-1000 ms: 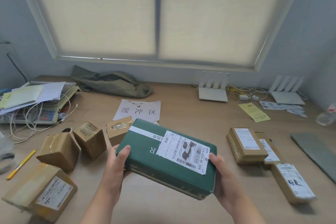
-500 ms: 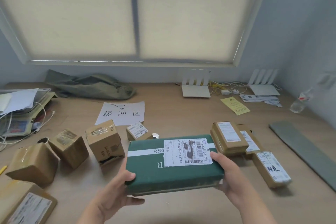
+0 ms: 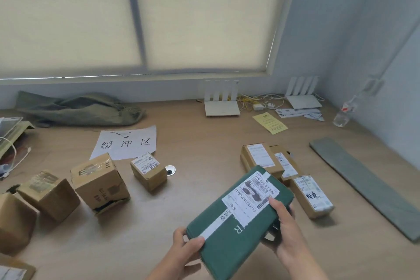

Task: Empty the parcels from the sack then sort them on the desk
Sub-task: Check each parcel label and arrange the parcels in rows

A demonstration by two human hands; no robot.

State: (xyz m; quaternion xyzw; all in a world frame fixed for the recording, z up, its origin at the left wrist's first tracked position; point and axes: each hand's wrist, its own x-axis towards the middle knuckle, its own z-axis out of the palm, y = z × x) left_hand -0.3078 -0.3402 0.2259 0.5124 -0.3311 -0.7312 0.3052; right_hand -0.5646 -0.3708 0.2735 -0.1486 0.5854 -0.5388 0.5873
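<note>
A flat green parcel (image 3: 229, 227) with a white shipping label is held above the wooden desk (image 3: 200, 143), turned diagonally. My left hand (image 3: 186, 245) grips its near left corner and my right hand (image 3: 284, 223) grips its right edge, thumb on the label. Several brown cardboard parcels stand at the left, among them a tall box (image 3: 100, 184) and a small labelled box (image 3: 148, 170). To the right lie three brown parcels: a flat one (image 3: 259, 157), one beside it (image 3: 284, 161), and a labelled one (image 3: 311, 195). The olive sack (image 3: 79, 109) lies crumpled at the back left.
A white paper sign (image 3: 127, 143) with printed characters lies near the middle. Two white routers (image 3: 221, 102) (image 3: 303, 95) with cables stand by the wall. Also on the desk: a yellow leaflet (image 3: 270, 123), a plastic bottle (image 3: 343, 113), a grey mat (image 3: 368, 184) and a cable hole (image 3: 170, 169).
The green parcel has moved right and rotated from level to diagonal, its far end now over the right-hand parcels. The view has swung right.
</note>
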